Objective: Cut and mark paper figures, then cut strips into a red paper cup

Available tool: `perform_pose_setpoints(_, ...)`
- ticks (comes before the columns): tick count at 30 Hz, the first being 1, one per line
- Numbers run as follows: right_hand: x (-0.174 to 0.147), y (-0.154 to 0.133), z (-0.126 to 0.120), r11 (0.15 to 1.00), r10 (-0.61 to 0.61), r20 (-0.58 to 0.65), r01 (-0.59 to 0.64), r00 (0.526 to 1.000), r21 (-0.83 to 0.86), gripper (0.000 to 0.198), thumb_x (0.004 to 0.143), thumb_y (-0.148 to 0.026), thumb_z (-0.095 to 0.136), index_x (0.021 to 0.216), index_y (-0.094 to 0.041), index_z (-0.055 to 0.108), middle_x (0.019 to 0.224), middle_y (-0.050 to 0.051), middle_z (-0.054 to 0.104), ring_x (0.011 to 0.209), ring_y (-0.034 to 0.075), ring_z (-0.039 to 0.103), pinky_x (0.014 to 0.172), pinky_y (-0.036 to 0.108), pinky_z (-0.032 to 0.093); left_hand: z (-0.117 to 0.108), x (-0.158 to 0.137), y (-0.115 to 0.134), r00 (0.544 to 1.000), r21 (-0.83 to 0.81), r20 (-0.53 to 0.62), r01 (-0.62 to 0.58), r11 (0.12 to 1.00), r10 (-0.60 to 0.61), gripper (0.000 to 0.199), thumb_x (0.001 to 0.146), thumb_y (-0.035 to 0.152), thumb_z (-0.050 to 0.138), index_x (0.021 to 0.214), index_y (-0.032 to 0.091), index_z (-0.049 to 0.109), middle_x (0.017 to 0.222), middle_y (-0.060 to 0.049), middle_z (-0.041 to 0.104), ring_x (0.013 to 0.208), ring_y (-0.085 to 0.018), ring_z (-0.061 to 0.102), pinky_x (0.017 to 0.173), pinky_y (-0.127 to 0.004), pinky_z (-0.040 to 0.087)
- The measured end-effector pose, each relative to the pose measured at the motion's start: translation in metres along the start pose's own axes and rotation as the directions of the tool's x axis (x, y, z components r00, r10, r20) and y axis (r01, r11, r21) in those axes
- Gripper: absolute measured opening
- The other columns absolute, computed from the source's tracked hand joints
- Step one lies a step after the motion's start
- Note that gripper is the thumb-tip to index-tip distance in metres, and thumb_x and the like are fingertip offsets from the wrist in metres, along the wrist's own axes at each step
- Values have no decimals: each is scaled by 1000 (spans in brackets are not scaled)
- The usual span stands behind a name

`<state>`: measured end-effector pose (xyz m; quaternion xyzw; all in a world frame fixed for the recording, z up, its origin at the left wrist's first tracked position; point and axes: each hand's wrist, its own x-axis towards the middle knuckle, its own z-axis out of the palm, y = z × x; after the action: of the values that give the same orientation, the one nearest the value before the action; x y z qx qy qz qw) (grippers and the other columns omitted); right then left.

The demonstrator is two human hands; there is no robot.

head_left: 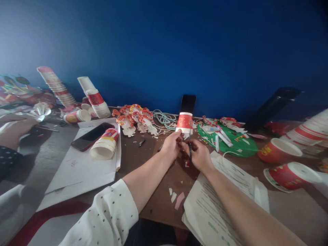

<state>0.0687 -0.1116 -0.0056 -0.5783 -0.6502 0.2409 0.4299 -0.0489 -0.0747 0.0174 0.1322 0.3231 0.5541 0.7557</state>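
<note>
L hand pinches the rim of a red-and-white paper cup, held upside down above the brown table mid-frame. R hand is wrapped round scissors, blades pointing up w/ tips at the cup's edge. Paper scraps lie nr the forearms.

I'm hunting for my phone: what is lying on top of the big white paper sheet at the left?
On the white paper sheet lie a dark phone, screen up, and a stack of paper cups tipped on its side, partly over the phone's end. Anything beneath the cups stays hidden.
</note>
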Motion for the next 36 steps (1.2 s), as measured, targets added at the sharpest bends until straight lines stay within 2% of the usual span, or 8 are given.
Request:
perform_pose_setpoints(9,-2,1,0,989,-20,64,29,998,-144,30,79,-51,59,88,-23,64,71,2,67,66,19,62,58,26,42,-1,4,1,997,-52,-14,-74,996,74,18,83,20,58,69,13,51,54,5,41,41,-4,35,44,-17,34)
perform_pose_setpoints(17,-4,-1,1,978,-12,93,31,996,-209,26,79,-47,59,90,-25,66,71,1,67,65,18,61,59,26,42,2,2,2,997,-90,-33,-71,993,68,17,84,19,58,70,13,51,54,4,41,41,-3,35,40,-14,29)
perform_pose_setpoints(25,-5,-3,3,986,-19,58,28,998,-166,31,79,-49,58,94,-24,68,75,3,70,68,20,63,60,27,44,10,-7,-3,995,-79,-90,-50,996,42,21,85,19,57,66,12,51,52,3,46,41,-5,41,43,-17,35)
perform_pose_setpoints(36,-7,-5,5,992,-20,15,21,1000,-124,33,80,-53,55,88,-24,67,70,3,68,64,19,62,58,27,43,7,-3,-8,997,-104,-75,-25,994,17,18,84,20,60,69,11,57,57,1,53,46,-5,49,50,-16,42)
